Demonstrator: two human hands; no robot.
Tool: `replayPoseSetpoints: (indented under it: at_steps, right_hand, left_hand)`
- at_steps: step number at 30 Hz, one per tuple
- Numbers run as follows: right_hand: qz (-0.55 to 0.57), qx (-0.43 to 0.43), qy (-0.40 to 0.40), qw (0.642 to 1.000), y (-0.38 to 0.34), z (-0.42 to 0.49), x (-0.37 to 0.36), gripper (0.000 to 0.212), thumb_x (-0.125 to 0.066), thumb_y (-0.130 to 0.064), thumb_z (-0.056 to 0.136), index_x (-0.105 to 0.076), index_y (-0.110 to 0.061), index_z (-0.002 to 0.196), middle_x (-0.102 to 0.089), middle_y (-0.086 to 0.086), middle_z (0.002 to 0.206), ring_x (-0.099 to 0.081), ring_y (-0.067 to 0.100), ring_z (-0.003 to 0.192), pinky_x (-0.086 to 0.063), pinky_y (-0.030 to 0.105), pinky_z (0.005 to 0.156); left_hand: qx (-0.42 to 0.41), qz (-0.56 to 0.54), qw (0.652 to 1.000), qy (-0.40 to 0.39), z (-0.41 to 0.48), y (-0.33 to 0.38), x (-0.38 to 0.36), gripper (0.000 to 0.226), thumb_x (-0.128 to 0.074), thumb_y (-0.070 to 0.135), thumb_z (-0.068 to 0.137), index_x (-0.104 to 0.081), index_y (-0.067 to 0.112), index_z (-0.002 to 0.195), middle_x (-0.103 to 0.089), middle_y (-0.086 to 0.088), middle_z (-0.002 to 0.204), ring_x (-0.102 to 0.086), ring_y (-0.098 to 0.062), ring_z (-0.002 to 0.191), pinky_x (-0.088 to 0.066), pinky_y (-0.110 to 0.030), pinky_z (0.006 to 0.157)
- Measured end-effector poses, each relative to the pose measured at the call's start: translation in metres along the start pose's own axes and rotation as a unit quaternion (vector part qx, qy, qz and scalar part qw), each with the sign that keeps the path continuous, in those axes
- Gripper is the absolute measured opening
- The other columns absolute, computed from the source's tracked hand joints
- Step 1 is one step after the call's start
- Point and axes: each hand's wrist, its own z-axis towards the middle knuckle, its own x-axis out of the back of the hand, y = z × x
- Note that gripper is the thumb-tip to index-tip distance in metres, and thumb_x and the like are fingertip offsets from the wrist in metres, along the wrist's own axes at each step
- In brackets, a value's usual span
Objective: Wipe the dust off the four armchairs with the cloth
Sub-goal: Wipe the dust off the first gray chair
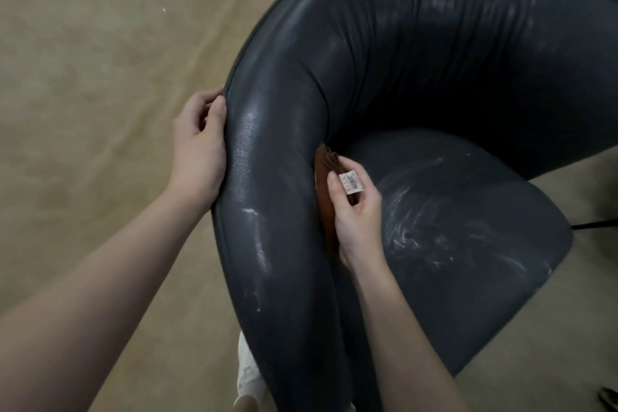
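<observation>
A dark grey leather armchair (pixel 401 60) with a curved back and arm fills the view, streaked with pale dust on its seat (pixel 451 227) and arm. My left hand (pixel 200 150) rests against the outer side of the arm, thumb on the rim. My right hand (pixel 356 211) grips a brown cloth (pixel 326 174) with a white tag, pressing it into the crease between the inner arm and the seat. Most of the cloth is hidden behind my hand.
Beige carpet (pixel 100 77) with a dark squiggly pattern at the top left surrounds the chair. My white shoe (pixel 247 375) shows below the arm. A dark cable or chair leg (pixel 595 224) lies at the right edge.
</observation>
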Motion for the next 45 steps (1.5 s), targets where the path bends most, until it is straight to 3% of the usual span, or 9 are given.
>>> replayPoseSetpoints:
  at_steps: [7, 15, 19, 23, 29, 32, 38, 41, 45]
  right_hand:
    - [-0.129, 0.123, -0.086, 0.980, -0.037, -0.029, -0.016, 0.027, -0.060, -0.006, 0.089, -0.065, -0.026, 0.106, -0.066, -0.001, 0.108, -0.062, 0.004, 0.105, -0.043, 0.016, 0.092]
    - [-0.225, 0.211, -0.129, 0.942, -0.055, -0.039, -0.017, 0.025, -0.063, -0.003, 0.088, -0.067, -0.017, 0.109, -0.065, -0.006, 0.107, -0.062, 0.004, 0.105, -0.045, 0.020, 0.094]
    - [-0.345, 0.277, -0.176, 0.879, -0.060, -0.015, -0.036, 0.026, -0.065, -0.001, 0.087, -0.071, -0.012, 0.110, -0.067, -0.001, 0.113, -0.061, 0.023, 0.104, -0.048, 0.038, 0.092]
    - [-0.396, 0.316, -0.281, 0.815, -0.055, -0.035, -0.025, 0.044, -0.059, 0.013, 0.078, -0.070, -0.011, 0.112, -0.067, -0.002, 0.117, -0.060, 0.032, 0.100, -0.046, 0.036, 0.089]
    - [-0.381, 0.336, -0.314, 0.802, -0.077, -0.012, -0.029, 0.033, -0.063, 0.010, 0.084, -0.070, -0.007, 0.111, -0.068, 0.001, 0.113, -0.062, 0.026, 0.101, -0.046, 0.040, 0.086]
    - [-0.420, 0.349, -0.329, 0.770, -0.078, 0.009, -0.048, 0.035, -0.060, 0.005, 0.085, -0.069, -0.013, 0.114, -0.067, -0.003, 0.115, -0.061, 0.031, 0.096, -0.045, 0.035, 0.083]
    - [-0.424, 0.381, -0.439, 0.695, -0.073, -0.017, -0.031, 0.044, -0.052, 0.009, 0.077, -0.070, -0.016, 0.109, -0.067, -0.007, 0.113, -0.052, 0.027, 0.085, -0.045, 0.036, 0.078]
    - [-0.394, 0.362, -0.478, 0.697, -0.071, -0.026, -0.015, 0.044, -0.051, 0.011, 0.080, -0.070, -0.015, 0.110, -0.066, -0.007, 0.116, -0.056, 0.029, 0.091, -0.046, 0.038, 0.080]
    - [-0.344, 0.365, -0.430, 0.751, -0.067, -0.022, -0.012, 0.039, -0.062, 0.018, 0.079, -0.070, -0.007, 0.108, -0.069, 0.001, 0.113, -0.063, 0.025, 0.104, -0.046, 0.044, 0.083]
  left_hand:
    - [0.019, -0.053, 0.998, 0.001, 0.001, -0.001, 0.002, 0.017, -0.051, 0.015, 0.102, -0.065, 0.017, 0.112, -0.066, 0.013, 0.096, -0.058, 0.011, 0.084, -0.042, -0.009, 0.080]
    - [0.080, -0.113, 0.989, -0.058, -0.002, 0.001, 0.016, 0.031, -0.058, 0.016, 0.099, -0.062, 0.011, 0.129, -0.067, 0.001, 0.114, -0.062, -0.003, 0.102, -0.048, -0.018, 0.094]
    - [0.078, -0.118, 0.987, -0.081, -0.013, -0.002, 0.026, 0.035, -0.056, 0.013, 0.100, -0.059, 0.008, 0.134, -0.067, 0.003, 0.120, -0.062, 0.001, 0.105, -0.047, -0.016, 0.093]
    - [0.088, -0.120, 0.984, -0.098, -0.020, -0.008, 0.033, 0.035, -0.057, 0.016, 0.100, -0.058, 0.017, 0.134, -0.066, 0.004, 0.126, -0.060, -0.005, 0.114, -0.047, -0.032, 0.105]
    - [0.098, -0.152, 0.980, -0.088, -0.026, -0.006, 0.031, 0.038, -0.055, 0.010, 0.100, -0.053, 0.016, 0.137, -0.065, 0.010, 0.120, -0.061, 0.005, 0.107, -0.048, -0.019, 0.097]
    - [0.105, -0.170, 0.975, -0.093, -0.032, -0.010, 0.035, 0.033, -0.055, 0.010, 0.099, -0.056, 0.021, 0.131, -0.065, -0.003, 0.128, -0.061, -0.014, 0.120, -0.046, -0.035, 0.107]
    - [0.125, -0.167, 0.972, -0.105, -0.052, -0.013, 0.044, 0.037, -0.054, 0.011, 0.099, -0.056, 0.020, 0.135, -0.069, 0.001, 0.120, -0.066, -0.011, 0.107, -0.055, -0.025, 0.082]
    - [0.126, -0.161, 0.975, -0.084, -0.066, -0.014, 0.044, 0.041, -0.057, 0.011, 0.098, -0.054, 0.018, 0.138, -0.067, 0.001, 0.124, -0.063, -0.011, 0.116, -0.051, -0.034, 0.101]
    - [0.128, -0.160, 0.978, -0.049, -0.083, -0.016, 0.040, 0.041, -0.058, 0.012, 0.097, -0.055, 0.015, 0.138, -0.066, -0.004, 0.127, -0.061, -0.016, 0.119, -0.047, -0.041, 0.106]
